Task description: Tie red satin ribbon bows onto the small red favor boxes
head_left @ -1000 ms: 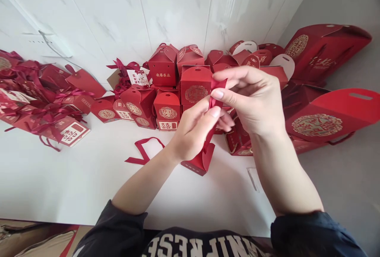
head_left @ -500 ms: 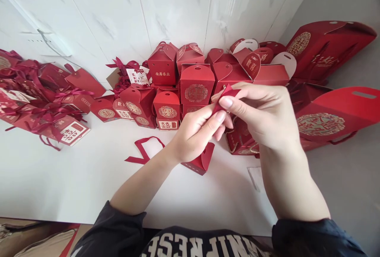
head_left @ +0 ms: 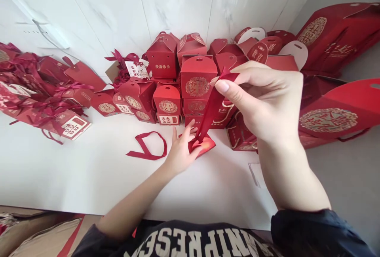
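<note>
My right hand (head_left: 264,98) is raised, thumb and fingers pinched on the upper end of a dark red satin ribbon (head_left: 211,108). From there the ribbon hangs down, doubled, to the top of a small red gift box (head_left: 207,146) on the table. Beside that box is my left hand (head_left: 180,150), its fingers spread around the box's left side and its thumb near the front. Whether it presses on the box I cannot tell. Left of this hand a loose loop of red ribbon (head_left: 145,156) lies flat on the white table (head_left: 124,185).
Stacked red gift boxes (head_left: 197,75) with gold emblems line the tiled wall (head_left: 175,3). At the left is a pile of ribbon-tied boxes (head_left: 71,126). Larger red boxes (head_left: 329,120) stand at the right, and cartons (head_left: 38,235) sit below the table's front edge.
My left hand has let go of the ribbon end and moved down to the small box, its fingers spreading. My right hand has risen slightly, with the ribbon now stretched below it.
</note>
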A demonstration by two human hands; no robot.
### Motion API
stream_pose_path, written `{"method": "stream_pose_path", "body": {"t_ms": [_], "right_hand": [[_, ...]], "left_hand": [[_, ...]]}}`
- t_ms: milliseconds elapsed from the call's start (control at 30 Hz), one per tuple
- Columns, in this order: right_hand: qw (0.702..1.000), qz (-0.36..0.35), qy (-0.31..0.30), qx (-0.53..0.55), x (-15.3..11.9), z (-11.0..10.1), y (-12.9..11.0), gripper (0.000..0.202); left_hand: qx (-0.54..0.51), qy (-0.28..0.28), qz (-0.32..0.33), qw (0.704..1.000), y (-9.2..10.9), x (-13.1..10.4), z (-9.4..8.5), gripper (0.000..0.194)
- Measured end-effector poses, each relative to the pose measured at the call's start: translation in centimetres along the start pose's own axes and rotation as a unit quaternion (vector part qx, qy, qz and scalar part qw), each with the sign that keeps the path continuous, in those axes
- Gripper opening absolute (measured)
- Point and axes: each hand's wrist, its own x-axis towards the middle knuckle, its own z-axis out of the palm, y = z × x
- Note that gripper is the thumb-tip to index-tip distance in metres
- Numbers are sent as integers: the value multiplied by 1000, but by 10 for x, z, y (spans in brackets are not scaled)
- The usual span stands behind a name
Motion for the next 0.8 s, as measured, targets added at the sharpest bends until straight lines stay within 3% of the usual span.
{"method": "stream_pose_path", "body": {"t_ms": [133,333,533,600,800], "right_hand": [[1000,2,-16,-6,1,6,7,27],[1000,11,-11,-6,2,7,11,28],[999,32,-7,-11,0,5,16,29],[999,36,-5,-10,-1,5,20,29],[999,5,42,-28,0,0,29,23]], "left_hand": [[-61,-81,5,995,-10,13,-9,58],[-128,-55,-13,990,-10,14,-3,35],[-216,-133,-34,967,-16,14,-12,55],[-222,-136,-44,965,-19,14,-12,48],[-169,-108,35,979,-22,16,-7,21]]}}
